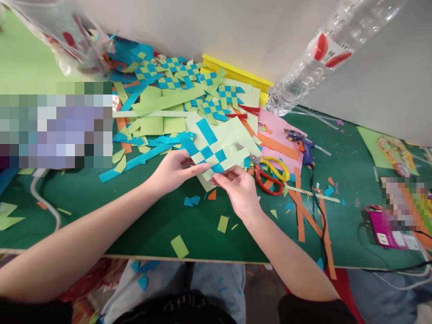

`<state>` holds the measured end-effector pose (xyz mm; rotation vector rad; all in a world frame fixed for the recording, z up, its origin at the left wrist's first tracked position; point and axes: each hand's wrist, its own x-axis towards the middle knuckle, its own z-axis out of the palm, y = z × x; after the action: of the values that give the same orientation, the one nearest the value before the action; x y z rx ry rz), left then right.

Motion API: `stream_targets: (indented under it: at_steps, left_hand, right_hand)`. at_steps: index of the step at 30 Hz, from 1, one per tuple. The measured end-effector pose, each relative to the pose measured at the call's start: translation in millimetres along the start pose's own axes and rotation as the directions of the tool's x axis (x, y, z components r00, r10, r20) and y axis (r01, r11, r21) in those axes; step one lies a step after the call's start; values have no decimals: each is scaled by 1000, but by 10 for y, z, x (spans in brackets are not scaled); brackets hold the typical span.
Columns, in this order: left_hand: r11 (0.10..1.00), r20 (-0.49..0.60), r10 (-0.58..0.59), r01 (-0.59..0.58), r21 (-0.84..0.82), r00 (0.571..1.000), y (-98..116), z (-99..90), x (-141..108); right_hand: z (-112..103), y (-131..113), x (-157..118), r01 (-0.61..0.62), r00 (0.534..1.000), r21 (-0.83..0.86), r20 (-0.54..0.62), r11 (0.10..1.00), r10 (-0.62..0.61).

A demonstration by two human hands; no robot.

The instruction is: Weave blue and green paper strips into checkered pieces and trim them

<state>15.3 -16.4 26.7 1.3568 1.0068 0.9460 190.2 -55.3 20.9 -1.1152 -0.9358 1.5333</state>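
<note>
Between my two hands is a piece of woven paper strips [206, 154], blue and pale green in a checkered pattern, with loose strip ends sticking out. My left hand [173, 170] pinches its left side, thumb on top. At its lower right edge, my right hand [238, 186] grips with thumb and curled fingers, the fingertips partly hidden under the paper. Scissors with red and yellow handles [270, 177] lie just right of my right hand. Behind the weave rests a pale green sheet [236, 130].
Finished-looking checkered paper fish [231, 94] and loose strips pile up at the back. A blue glue gun [306, 153] lies on pink paper [276, 126]. A clear plastic bottle [303, 72] stands back right. Orange strips [299, 216] and a black cable [320, 216] lie to the right.
</note>
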Motion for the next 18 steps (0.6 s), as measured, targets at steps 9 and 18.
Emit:
stream_targets:
  at_steps: [9,18]
  left_hand:
    - [982,-241,-123,84,-169,963,-57,-48,34]
    - [921,-219,-218,126,-370,951,-38,-72,76]
  right_hand:
    - [-768,-561,-44,76,894,-959,-56,273,-445]
    - [-1264,-485,-14,3,960,-993,36,-118,-278]
